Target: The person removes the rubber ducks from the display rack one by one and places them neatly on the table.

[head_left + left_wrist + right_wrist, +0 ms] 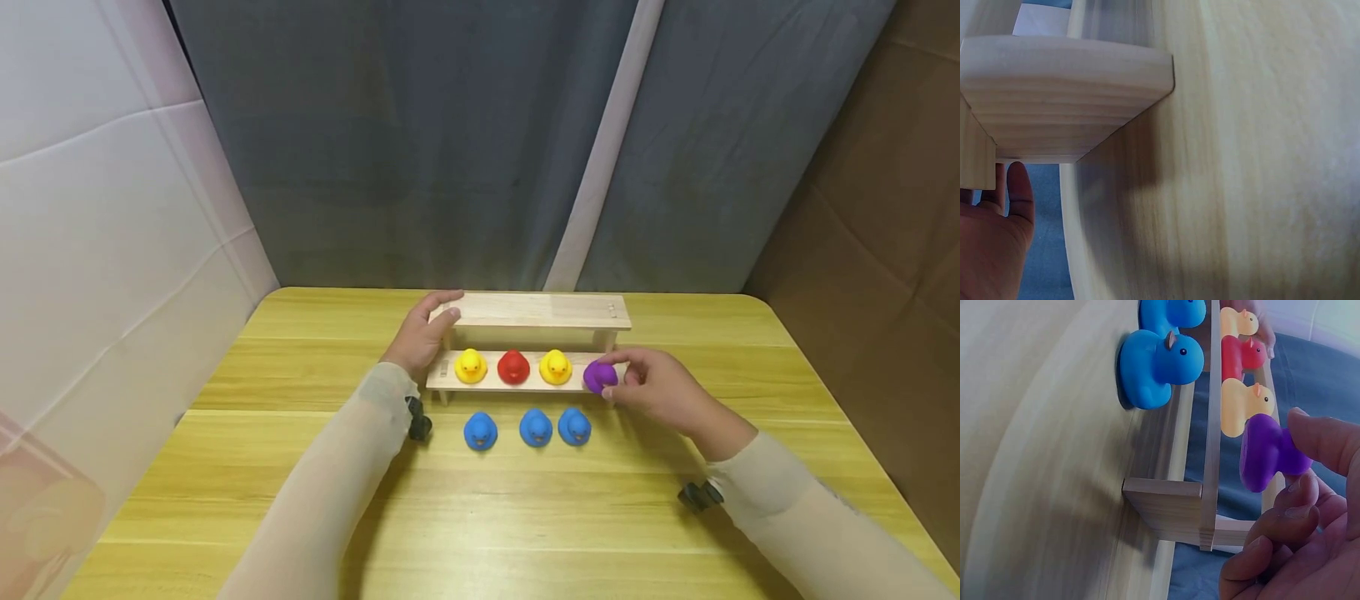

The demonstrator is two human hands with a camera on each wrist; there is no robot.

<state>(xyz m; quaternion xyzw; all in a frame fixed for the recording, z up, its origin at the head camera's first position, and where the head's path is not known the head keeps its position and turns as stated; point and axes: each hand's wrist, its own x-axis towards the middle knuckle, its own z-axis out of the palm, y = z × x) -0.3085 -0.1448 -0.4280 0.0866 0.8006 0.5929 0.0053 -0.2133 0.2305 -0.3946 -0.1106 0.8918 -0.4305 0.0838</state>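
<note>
A two-step wooden stand (536,310) stands on the table, and my left hand (422,335) grips the left end of its upper board. On the lower step sit a yellow rubber duck (470,367), a red rubber duck (513,367) and another yellow rubber duck (556,367) in a row. My right hand (660,390) pinches a purple rubber duck (1263,453) between thumb and fingers at the step's right end. A small gap shows between its base and the board in the right wrist view. The left wrist view catches left-hand fingers (1020,190) beside the wood.
In front of the stand, three blue rubber ducks (536,427) rest on the wooden table (480,525). A grey curtain (420,150) hangs behind the table, a white cloth (112,233) on the left and a brown cloth (877,225) on the right.
</note>
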